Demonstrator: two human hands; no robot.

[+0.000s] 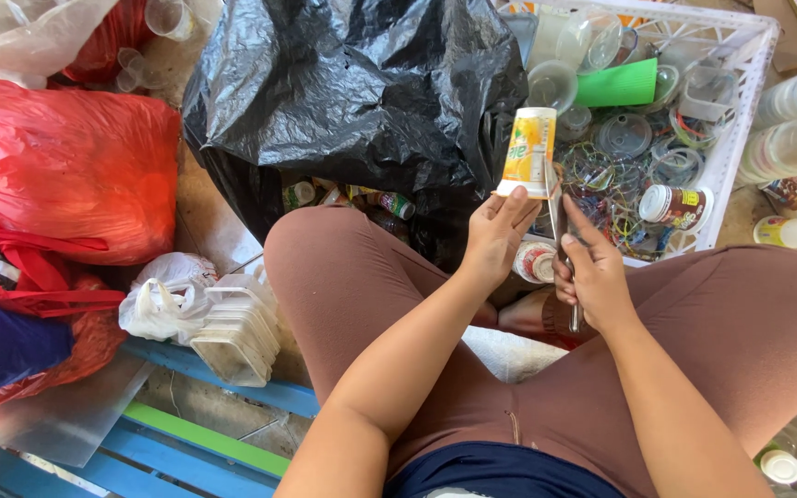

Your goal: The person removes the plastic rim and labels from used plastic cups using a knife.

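Head view shows the left hand (495, 238) pinching a small yellow-and-white plastic cup (529, 152) upside down above the white plastic crate (738, 111). The right hand (594, 277) is closed around a thin metal blade (553, 207) touching the cup's label. I think the blade could slip toward the left fingers, because they sit just beside it.

Black bag (362, 92) (left), crate (740, 55) ahead

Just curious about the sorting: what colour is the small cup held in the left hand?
The cup is yellow and white, seen in the head view.
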